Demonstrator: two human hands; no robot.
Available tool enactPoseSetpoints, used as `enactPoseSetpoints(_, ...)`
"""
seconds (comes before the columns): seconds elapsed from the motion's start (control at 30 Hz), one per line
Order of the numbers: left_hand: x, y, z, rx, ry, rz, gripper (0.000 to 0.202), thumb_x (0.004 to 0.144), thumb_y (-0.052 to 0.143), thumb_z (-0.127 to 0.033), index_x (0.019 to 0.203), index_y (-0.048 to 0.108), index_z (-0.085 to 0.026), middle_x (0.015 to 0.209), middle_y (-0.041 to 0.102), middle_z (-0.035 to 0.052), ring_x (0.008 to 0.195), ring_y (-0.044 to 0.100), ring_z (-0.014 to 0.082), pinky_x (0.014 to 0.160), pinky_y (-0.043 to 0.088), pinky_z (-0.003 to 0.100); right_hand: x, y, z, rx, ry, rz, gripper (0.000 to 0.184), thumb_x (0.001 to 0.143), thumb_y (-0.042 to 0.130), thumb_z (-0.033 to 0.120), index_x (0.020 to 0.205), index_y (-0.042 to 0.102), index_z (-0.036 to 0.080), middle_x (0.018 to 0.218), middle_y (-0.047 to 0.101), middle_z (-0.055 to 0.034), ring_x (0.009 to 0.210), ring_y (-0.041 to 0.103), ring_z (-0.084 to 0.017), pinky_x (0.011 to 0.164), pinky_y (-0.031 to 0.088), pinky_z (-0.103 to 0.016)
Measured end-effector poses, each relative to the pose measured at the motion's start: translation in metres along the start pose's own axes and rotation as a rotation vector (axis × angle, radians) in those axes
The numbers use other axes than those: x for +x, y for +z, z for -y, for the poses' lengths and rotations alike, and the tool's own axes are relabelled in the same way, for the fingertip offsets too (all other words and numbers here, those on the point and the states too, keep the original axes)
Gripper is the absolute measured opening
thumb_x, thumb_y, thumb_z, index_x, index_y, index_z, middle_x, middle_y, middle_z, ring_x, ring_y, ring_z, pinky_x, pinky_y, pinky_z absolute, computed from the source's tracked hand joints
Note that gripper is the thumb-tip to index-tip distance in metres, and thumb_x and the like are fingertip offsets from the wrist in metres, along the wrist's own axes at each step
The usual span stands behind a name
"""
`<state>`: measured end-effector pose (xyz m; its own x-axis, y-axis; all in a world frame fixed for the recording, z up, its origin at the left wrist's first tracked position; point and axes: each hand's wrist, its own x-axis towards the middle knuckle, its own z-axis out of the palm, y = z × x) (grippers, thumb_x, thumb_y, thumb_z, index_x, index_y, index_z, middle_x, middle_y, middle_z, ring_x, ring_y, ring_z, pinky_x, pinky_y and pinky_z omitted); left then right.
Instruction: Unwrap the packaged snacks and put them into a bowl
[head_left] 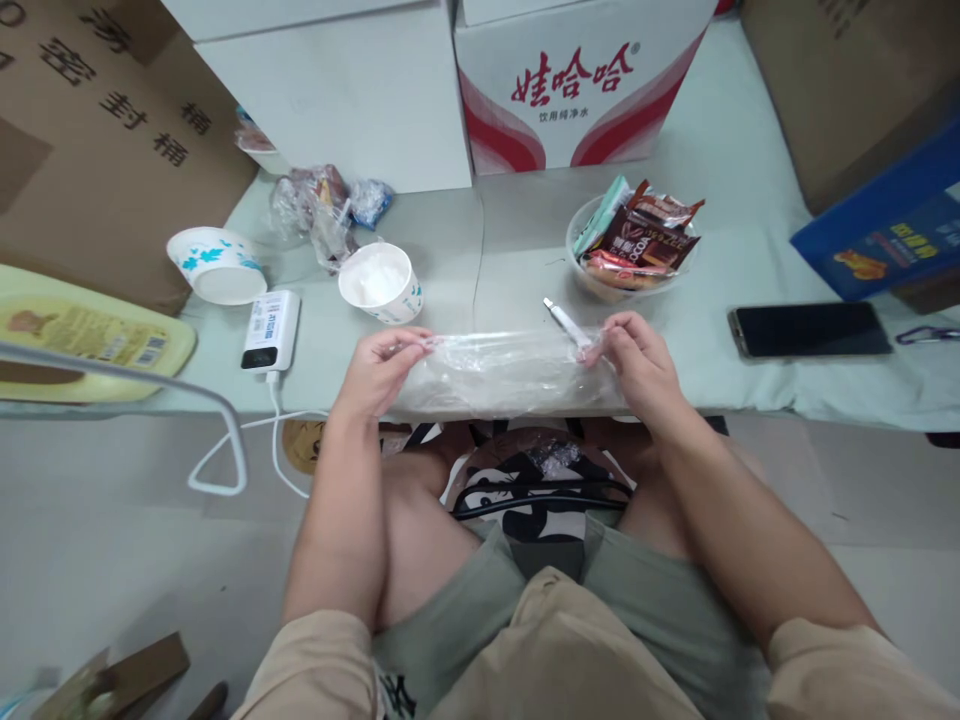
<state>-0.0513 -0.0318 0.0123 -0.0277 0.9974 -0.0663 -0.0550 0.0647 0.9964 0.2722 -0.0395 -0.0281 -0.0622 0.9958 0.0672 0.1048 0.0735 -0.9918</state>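
A clear plastic bag [510, 370] is stretched between my two hands at the table's front edge. My left hand [382, 370] pinches its left upper corner between thumb and fingers. At the other corner, my right hand [637, 360] is closed on the plastic. A slim white and silver tube or pen [564, 322] lies close to the right fingertips; I cannot tell whether they touch it. Beyond the left hand stands a paper cup [381, 284] with something white inside. Behind the right hand is a clear bowl [581, 270] filled with packaged snacks [645, 240].
A white power bank [271, 332] with a cable, a tipped paper bowl [217, 265] and a yellow bottle [97, 335] are on the left. Crumpled wrappers [322, 210] lie before white boxes [337, 100]. On the right are a phone [810, 330] and a blue box [885, 240].
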Motion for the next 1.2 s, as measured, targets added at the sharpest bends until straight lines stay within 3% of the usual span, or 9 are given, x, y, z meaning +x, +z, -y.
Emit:
enactPoseSetpoints(0.13, 0.012, 0.012, 0.012, -0.02, -0.08, -0.139, 0.015, 0.077, 0.078, -0.027, 0.07, 0.066, -0.021, 0.061, 0.063, 0.0005, 0.047, 0.05, 0.0097, 0.043, 0.033, 0.02, -0.003, 0.006, -0.003, -0.006, -0.01, 0.118, 0.052, 0.082, 0.067, 0.056, 0.121, 0.046, 0.03, 0.077, 0.065, 0.0023, 0.085, 0.073, -0.024, 0.078, 0.059, -0.041)
enactPoseSetpoints(0.33, 0.029, 0.018, 0.021, 0.043, -0.137, -0.181, 0.025, 0.077, 0.08, -0.027, 0.063, 0.061, -0.02, 0.045, 0.048, -0.0045, 0.038, 0.035, 0.007, 0.038, 0.022, 0.019, -0.002, -0.003, -0.007, -0.131, 0.137, -0.009, 0.048, 0.086, 0.063, 0.045, 0.128, 0.047, 0.031, 0.089, 0.067, 0.0009, 0.041, 0.052, -0.012, 0.037, 0.043, -0.03)
enactPoseSetpoints(0.43, 0.036, 0.019, 0.02, 0.04, -0.109, -0.172, 0.025, 0.08, 0.076, -0.027, 0.063, 0.06, -0.019, 0.046, 0.046, -0.0043, 0.039, 0.033, 0.0065, 0.038, 0.02, 0.019, -0.009, -0.017, 0.004, -0.413, 0.107, 0.005, 0.039, 0.084, 0.064, 0.04, 0.12, 0.058, 0.027, 0.094, 0.072, -0.0045, 0.055, 0.064, -0.019, 0.048, 0.052, -0.036)
enactPoseSetpoints(0.6, 0.038, 0.02, 0.014, 0.136, -0.271, -0.005, 0.023, 0.079, 0.073, -0.03, 0.066, 0.058, -0.018, 0.051, 0.048, -0.0037, 0.04, 0.037, 0.0061, 0.037, 0.02, 0.019, -0.015, -0.018, 0.032, -0.693, -0.249, -0.208, 0.012, 0.089, 0.059, 0.034, 0.094, 0.068, 0.028, 0.092, 0.074, -0.0068, 0.086, 0.071, -0.027, 0.083, 0.058, -0.046)
enactPoseSetpoints(0.7, 0.034, 0.022, 0.011, 0.127, -0.355, 0.18, 0.028, 0.071, 0.078, -0.038, 0.073, 0.059, -0.018, 0.059, 0.054, -0.0033, 0.047, 0.05, 0.0082, 0.038, 0.024, 0.018, 0.007, 0.003, 0.035, -0.573, -0.334, 0.042, 0.019, 0.087, 0.063, 0.033, 0.103, 0.068, 0.024, 0.106, 0.075, -0.0078, 0.101, 0.071, -0.027, 0.092, 0.055, -0.045)
enactPoseSetpoints(0.83, 0.028, 0.02, 0.009, -0.003, -0.33, 0.319, 0.043, 0.059, 0.085, -0.047, 0.077, 0.058, -0.018, 0.06, 0.056, -0.0041, 0.048, 0.053, 0.009, 0.04, 0.028, 0.018, 0.045, 0.039, 0.035, -0.385, -0.194, 0.57, 0.053, 0.079, 0.073, 0.04, 0.127, 0.06, 0.022, 0.127, 0.07, -0.0108, 0.115, 0.066, -0.028, 0.091, 0.055, -0.042)
enactPoseSetpoints(0.97, 0.029, 0.008, 0.013, -0.07, -0.296, 0.386, 0.057, 0.06, 0.082, -0.067, 0.081, 0.061, -0.018, 0.054, 0.057, -0.0021, 0.042, 0.051, 0.0112, 0.04, 0.033, 0.022, 0.051, 0.062, 0.04, -0.247, 0.009, 0.926, 0.024, 0.079, 0.074, 0.039, 0.089, 0.062, 0.02, 0.075, 0.07, -0.0007, 0.068, 0.064, -0.016, 0.063, 0.049, -0.028)
enactPoseSetpoints(1.07, 0.032, 0.003, 0.019, -0.129, -0.241, 0.319, 0.076, 0.069, 0.056, -0.089, 0.092, 0.066, -0.017, 0.062, 0.065, 0.0056, 0.06, 0.067, 0.0229, 0.053, 0.05, 0.032, 0.039, 0.071, 0.035, 0.033, 0.136, 0.798, 0.032, 0.082, 0.071, 0.045, 0.072, 0.051, 0.022, 0.06, 0.06, 0.004, 0.052, 0.054, -0.012, 0.053, 0.043, -0.026)
enactPoseSetpoints(1.2, 0.03, 0.018, 0.03, -0.268, -0.244, 0.346, 0.083, 0.076, 0.047, -0.089, 0.106, 0.067, -0.015, 0.091, 0.074, 0.0156, 0.103, 0.072, 0.035, 0.081, 0.058, 0.044, 0.03, 0.082, 0.018, 0.279, 0.18, 0.318, 0.042, 0.076, 0.076, 0.054, 0.073, 0.048, 0.023, 0.059, 0.058, 0.0048, 0.049, 0.052, -0.011, 0.052, 0.042, -0.026)
